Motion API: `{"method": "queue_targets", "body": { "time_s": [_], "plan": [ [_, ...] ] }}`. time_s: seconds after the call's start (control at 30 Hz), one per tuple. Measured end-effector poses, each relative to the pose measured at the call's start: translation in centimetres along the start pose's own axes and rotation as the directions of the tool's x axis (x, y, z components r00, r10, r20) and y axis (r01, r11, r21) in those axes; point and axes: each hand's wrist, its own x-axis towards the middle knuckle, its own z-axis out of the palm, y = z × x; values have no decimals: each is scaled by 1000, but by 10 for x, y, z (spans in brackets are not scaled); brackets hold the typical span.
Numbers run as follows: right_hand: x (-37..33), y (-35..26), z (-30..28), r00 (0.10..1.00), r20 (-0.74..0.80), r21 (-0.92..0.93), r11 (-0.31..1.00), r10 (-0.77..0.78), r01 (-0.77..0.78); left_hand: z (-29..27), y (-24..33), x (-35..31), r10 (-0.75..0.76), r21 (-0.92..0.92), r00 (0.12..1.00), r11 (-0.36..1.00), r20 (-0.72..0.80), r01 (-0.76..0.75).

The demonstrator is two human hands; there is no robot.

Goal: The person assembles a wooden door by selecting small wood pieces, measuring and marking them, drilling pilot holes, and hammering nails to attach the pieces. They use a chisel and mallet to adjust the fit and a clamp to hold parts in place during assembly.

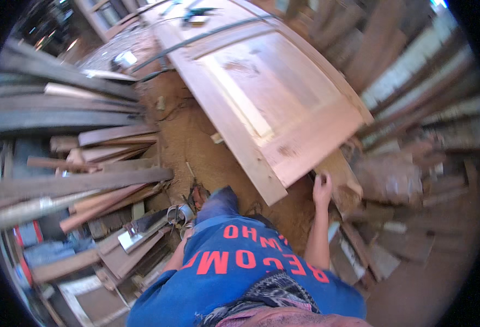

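A pale wooden panel door (pixel 311 158) lies raised above the ground in front of me, its near corner pointing toward my legs. My right hand (pixel 322 189) is just right of its near end, apart from the door, with the fingers loosely bent and nothing visible in them. Most of my left hand (pixel 188 232) is hidden at my left side, behind my blue shirt (pixel 234 289). Beside it is a rounded, whitish-grey object (pixel 181 213), too blurred to name; whether the hand grips it is unclear.
A long dark bar (pixel 218 34) crosses the door's far part, near a green tool (pixel 199 13). Stacked planks (pixel 65 120) fill the left, and more boards (pixel 409 71) lean at the right. A wooden block (pixel 341 177) stands by the door's near end. Brown sawdust-like ground (pixel 196 131) shows between.
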Motion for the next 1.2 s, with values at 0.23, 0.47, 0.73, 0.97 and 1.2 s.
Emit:
{"method": "queue_targets", "body": {
  "time_s": [0.23, 0.47, 0.73, 0.97, 1.2],
  "plan": [
    [82, 36, -108, 814, -580, -431, 834, 36, -344, -64, 47, -7, -225, -48, 945, 969, 237, 243],
    [86, 157, -181, 942, -22, -566, 773, 334, -287, -142, 81, 31, -205, -305, 962, 918, 180, 253],
    [91, 114, -122, 928, -122, -212, 904, 352, -371, -169, 155, 74, -431, -517, 902, 768, 17, 377],
    [87, 15, -85, 853, -31, 380, 796, 521, -472, -133, 221, 33, -488, -176, 873, 861, -19, 477],
    [79, -125, 29, 815, 501, 608, 553, 290, -570, -133, 197, 22, -571, -542, 818, 711, -71, 449]
  ]
}}
